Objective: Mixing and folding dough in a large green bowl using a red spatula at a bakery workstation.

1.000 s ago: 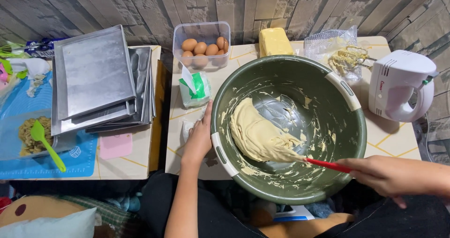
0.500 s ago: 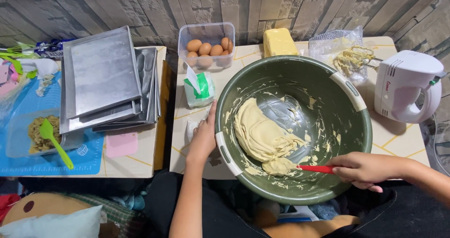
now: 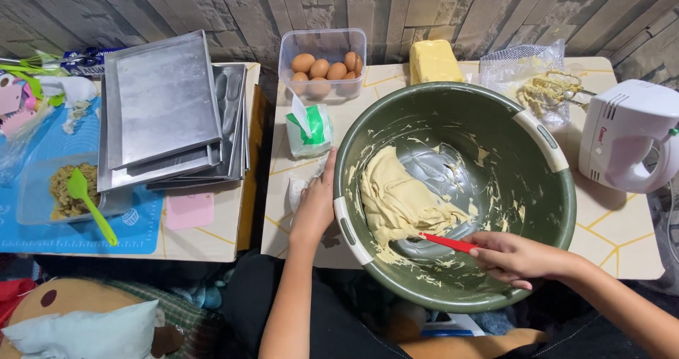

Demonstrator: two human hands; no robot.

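Observation:
A large green bowl (image 3: 537, 210) with white handles sits on the table in front of me and holds pale yellow batter (image 3: 396, 200) piled on its left side. My right hand (image 3: 513, 256) is inside the bowl's near edge, gripping a red-handled spatula (image 3: 445, 242) whose blade is pushed into the batter. My left hand (image 3: 316, 205) presses flat against the bowl's outer left wall beside the white handle.
A tub of brown eggs (image 3: 324, 65), a yellow butter block (image 3: 434, 60) and a green-and-white packet (image 3: 310, 131) lie behind the bowl. A white hand mixer (image 3: 629, 136) and its beaters (image 3: 548, 90) are at right. Stacked metal trays (image 3: 170, 111) and a green spatula (image 3: 88, 203) are at left.
My right hand has moved left and further into the bowl, pushing the spatula under the batter. The left hand stays on the bowl. The view has shifted slightly.

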